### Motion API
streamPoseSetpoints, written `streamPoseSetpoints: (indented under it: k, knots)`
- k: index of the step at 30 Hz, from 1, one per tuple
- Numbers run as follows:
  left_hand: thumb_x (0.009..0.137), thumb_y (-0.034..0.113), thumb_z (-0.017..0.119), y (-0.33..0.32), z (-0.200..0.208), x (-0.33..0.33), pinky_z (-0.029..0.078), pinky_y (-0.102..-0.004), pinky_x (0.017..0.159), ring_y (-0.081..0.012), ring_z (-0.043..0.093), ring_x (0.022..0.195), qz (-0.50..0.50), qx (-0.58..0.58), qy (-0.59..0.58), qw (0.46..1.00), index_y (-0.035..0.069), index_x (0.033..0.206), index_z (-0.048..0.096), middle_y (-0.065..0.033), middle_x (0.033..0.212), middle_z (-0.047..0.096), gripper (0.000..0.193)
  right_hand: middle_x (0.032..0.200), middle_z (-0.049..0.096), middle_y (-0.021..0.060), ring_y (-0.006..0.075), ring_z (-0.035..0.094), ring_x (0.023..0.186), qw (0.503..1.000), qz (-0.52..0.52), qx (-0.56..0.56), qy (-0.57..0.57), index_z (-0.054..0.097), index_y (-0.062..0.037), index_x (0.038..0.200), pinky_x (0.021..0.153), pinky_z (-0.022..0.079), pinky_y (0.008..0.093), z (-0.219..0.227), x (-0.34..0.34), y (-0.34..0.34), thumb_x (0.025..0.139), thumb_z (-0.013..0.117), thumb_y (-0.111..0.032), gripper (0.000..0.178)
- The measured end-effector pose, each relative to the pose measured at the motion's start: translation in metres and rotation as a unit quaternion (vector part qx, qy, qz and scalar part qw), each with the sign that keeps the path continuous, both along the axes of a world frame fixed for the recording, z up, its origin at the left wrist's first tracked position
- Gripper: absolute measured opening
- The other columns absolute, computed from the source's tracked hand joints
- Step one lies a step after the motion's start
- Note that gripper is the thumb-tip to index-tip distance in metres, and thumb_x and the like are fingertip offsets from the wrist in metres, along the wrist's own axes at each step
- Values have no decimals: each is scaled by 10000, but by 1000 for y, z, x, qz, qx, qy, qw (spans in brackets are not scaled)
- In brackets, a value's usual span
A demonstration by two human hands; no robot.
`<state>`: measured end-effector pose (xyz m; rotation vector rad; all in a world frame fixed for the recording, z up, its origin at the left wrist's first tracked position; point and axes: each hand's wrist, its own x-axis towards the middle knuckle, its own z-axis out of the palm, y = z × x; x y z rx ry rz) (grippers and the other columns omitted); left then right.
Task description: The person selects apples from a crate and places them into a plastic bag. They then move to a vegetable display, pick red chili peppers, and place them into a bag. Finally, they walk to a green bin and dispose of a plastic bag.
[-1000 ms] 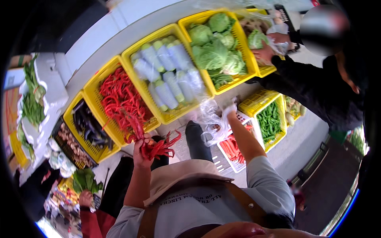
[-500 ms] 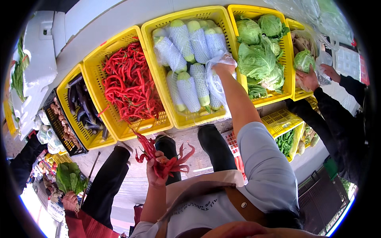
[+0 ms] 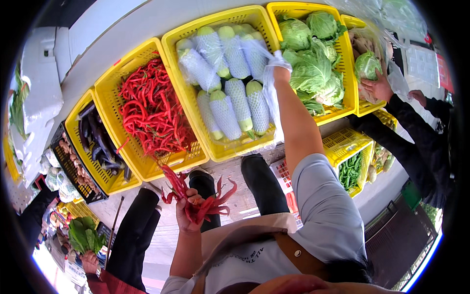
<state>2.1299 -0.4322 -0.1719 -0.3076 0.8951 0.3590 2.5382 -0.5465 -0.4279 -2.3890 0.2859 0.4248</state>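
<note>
Head view, left hand (image 3: 188, 215) gripping chillies (image 3: 200, 203) (crate-crowded)

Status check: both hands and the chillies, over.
Left hand gripping a bunch of red chillies. Right hand clutching a clear plastic bag over the wrapped-cabbage crate. Nothing between them.

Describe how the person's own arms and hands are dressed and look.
Both hands are bare, with no gloves. The left hand and its forearm are uncovered up to the picture's lower edge. The right hand tops a long bare forearm, and a short light grey-blue sleeve covers the upper arm. No watch, rings or markings can be made out.
</note>
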Motion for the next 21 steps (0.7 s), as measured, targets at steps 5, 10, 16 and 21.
streamPoseSetpoints:
  k: [5,10,16,21]
  knots:
    - [744,76,574,0,9,3,401,-272,759,-118,509,764,-31,13,7,999,47,932,459,-15,841,482,222,1005,556,181,314,506,971,938,328,-53,-96,517,-34,1049,806,393,375,-29,-19,-66,871,308,-287,373]
    - [756,83,564,1,19,12,400,-269,773,-121,508,769,-65,-19,-34,997,43,922,463,-14,827,487,198,1018,526,163,259,502,959,849,480,-202,-89,446,4,1122,828,381,341,-6,-78,-126,762,390,-45,368]
    - [762,79,529,12,40,26,394,-271,780,-101,489,776,-127,21,-41,991,40,993,424,-9,865,459,256,860,571,120,276,524,846,817,519,-233,-96,551,-44,915,742,390,403,97,-218,-198,644,489,-83,280]
    - [776,72,513,21,33,16,402,-284,791,-105,494,799,-159,11,-31,987,42,1001,424,-14,868,464,243,886,576,148,252,521,910,967,115,3,229,557,-18,966,804,382,352,135,-400,-335,787,430,-46,222]
